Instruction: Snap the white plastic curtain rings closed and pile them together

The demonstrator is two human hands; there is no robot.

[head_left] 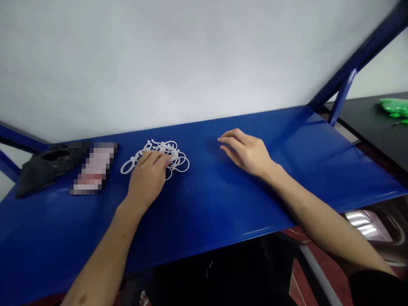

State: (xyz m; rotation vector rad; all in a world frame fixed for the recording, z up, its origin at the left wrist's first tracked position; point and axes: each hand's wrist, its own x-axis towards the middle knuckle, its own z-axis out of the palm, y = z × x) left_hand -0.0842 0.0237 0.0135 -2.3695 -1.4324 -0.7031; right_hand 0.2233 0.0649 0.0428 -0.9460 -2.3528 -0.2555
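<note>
A loose pile of thin white plastic rings with small knob-like clasps (181,161) lies on the blue tabletop (204,212), left of the middle. My left hand (148,176) rests over the near side of this pile, its fingers curled down and close together among the rings. Its fingertips are partly hidden, so how many rings they grip cannot be made out. Off to the right, my right hand (247,151) hovers at or just above the tabletop, fingers a little bent and apart, with nothing in it.
Left of the pile lies a flat, pixelated pinkish-white item (94,168), beside a crumpled black bag (47,165). A white wall (191,63) rises behind the table. Blue frame bars (342,95) stand at both ends. At far right, a green object (395,107) sits on a black surface.
</note>
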